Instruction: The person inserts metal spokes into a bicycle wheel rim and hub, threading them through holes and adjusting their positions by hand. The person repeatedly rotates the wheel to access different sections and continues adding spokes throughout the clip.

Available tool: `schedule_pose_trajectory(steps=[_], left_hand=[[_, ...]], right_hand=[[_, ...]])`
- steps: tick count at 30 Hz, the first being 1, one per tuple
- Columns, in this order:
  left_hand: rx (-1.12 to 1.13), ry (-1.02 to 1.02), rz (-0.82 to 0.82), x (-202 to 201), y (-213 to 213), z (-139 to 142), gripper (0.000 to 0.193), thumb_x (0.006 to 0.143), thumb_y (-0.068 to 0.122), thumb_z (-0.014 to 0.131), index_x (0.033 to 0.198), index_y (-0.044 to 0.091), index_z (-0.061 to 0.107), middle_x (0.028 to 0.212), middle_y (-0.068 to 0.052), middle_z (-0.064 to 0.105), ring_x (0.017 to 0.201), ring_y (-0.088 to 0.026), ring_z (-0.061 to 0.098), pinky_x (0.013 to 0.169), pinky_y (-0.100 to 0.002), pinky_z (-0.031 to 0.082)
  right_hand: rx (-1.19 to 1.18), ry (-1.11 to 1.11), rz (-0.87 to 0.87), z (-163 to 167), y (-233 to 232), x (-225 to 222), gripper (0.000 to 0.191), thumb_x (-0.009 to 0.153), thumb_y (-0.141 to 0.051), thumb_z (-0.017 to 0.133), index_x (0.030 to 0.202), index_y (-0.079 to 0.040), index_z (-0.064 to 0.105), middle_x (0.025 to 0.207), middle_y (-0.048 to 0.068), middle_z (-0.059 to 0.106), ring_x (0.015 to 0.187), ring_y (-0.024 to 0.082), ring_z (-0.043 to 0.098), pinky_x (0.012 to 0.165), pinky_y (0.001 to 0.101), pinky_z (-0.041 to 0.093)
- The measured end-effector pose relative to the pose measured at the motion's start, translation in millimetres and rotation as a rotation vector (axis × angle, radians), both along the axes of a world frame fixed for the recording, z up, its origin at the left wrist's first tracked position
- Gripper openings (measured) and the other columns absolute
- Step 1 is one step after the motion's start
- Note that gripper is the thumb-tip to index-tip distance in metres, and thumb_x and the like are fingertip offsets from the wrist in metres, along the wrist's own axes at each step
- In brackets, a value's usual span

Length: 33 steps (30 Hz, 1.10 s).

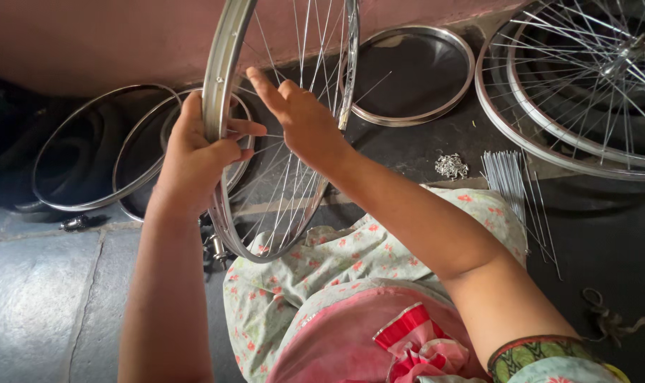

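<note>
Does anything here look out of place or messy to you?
Nothing looks damaged. The left hand grips the spoked wheel rim while the right hand touches its spokes. Only loose bits lie about: a small pile of spoke nipples and a bundle of spare spokes on the floor.

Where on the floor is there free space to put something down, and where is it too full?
Free: the grey stone floor at lower left, below the empty rims and beside the left hand's forearm. Smaller: the dark floor right of the loose spokes. Crowded: the top, with a rim, spoked wheels and the nipple pile.
</note>
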<state>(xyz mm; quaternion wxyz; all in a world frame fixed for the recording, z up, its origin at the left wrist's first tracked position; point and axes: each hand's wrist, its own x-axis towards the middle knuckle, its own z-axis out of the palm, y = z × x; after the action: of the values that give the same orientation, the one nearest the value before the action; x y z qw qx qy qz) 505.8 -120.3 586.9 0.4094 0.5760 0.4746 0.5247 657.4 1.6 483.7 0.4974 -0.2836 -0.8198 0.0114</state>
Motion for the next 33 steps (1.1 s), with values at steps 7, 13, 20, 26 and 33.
schedule_pose_trajectory(steps=[7,13,20,26,33], left_hand=[[0.010,0.011,-0.027,5,-4,-7,0.054,0.081,-0.016,0.053,0.129,0.008,0.048,0.123,-0.006,0.057,0.112,-0.022,0.072,0.078,-0.029,0.059],[0.026,-0.031,-0.011,-4,-5,-11,0.052,0.082,-0.014,0.055,0.128,0.009,0.048,0.122,-0.005,0.056,0.111,-0.021,0.071,0.079,-0.030,0.059],[0.041,-0.021,-0.047,-6,-12,-16,0.056,0.080,-0.016,0.052,0.130,0.008,0.049,0.121,-0.006,0.057,0.113,-0.022,0.070,0.078,-0.031,0.056],[0.018,-0.013,-0.008,-15,-25,-12,0.057,0.077,-0.016,0.051,0.130,0.008,0.049,0.121,-0.004,0.055,0.112,-0.022,0.070,0.078,-0.031,0.056],[0.011,-0.035,-0.012,-19,-30,-21,0.057,0.077,-0.017,0.052,0.129,0.007,0.050,0.118,-0.007,0.058,0.115,-0.023,0.069,0.080,-0.031,0.056]], right_hand=[[0.298,0.005,-0.133,8,20,-4,0.030,0.099,-0.002,0.060,0.129,-0.001,0.056,0.091,0.008,0.063,0.076,0.023,0.068,0.064,0.0322,0.056],[0.393,-0.157,-0.454,23,35,6,0.025,0.090,-0.014,0.069,0.069,-0.017,0.056,0.063,0.001,0.060,0.061,0.019,0.067,0.050,0.0344,0.052],[-0.205,0.208,0.087,37,26,-4,0.010,0.091,-0.014,0.064,0.099,-0.008,0.066,0.090,0.005,0.071,0.082,0.022,0.067,0.072,0.0394,0.055],[-0.919,0.413,0.843,80,31,19,0.028,0.090,-0.024,0.068,0.112,-0.007,0.071,0.098,0.002,0.070,0.090,0.009,0.065,0.090,0.0283,0.055],[-0.895,0.314,0.456,101,50,20,0.057,0.075,-0.063,0.081,0.084,-0.009,0.064,0.070,-0.006,0.061,0.068,0.007,0.060,0.081,0.0278,0.059]])
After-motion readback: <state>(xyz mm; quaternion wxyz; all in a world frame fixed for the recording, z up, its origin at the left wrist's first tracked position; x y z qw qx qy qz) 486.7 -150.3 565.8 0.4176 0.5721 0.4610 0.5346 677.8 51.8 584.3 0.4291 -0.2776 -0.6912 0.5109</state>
